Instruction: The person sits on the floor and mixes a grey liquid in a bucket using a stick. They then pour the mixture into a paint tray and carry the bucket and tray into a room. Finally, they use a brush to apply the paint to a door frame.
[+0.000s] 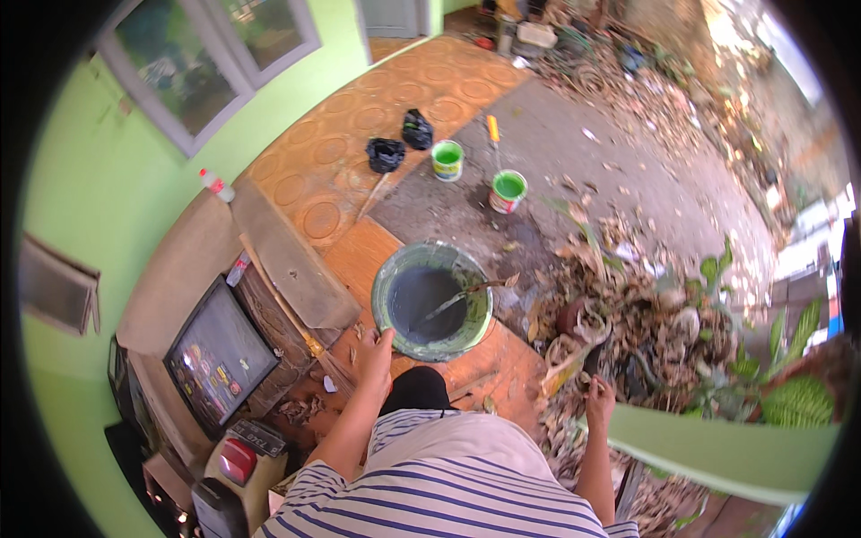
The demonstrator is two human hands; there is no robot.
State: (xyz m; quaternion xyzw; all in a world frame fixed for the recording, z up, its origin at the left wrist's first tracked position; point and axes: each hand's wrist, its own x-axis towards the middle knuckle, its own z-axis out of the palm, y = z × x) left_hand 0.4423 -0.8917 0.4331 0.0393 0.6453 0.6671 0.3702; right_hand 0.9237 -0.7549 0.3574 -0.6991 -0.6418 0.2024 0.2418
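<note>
A green bucket (481, 330) stands in front of me with grey, cement-like liquid (417, 300) inside. A stirring stick (466, 291) leans in it, its upper end resting over the right rim. My left hand (372, 359) is closed at the bucket's near left rim, thumb against the edge. Off to the right, apart from the bucket, my right hand (599, 396) hangs over dry leaves with its fingers drawn together. Whatever may be between those fingers is too small to make out.
Two small paint pails (447, 161) with green insides stand ahead, one with a yellow-handled tool (493, 130). Black plastic bags (386, 155) lie beside them. At left are a sofa (296, 269), a broom (278, 300) and a framed panel (221, 351); at right, a leaf heap (646, 332) and low green wall (708, 448).
</note>
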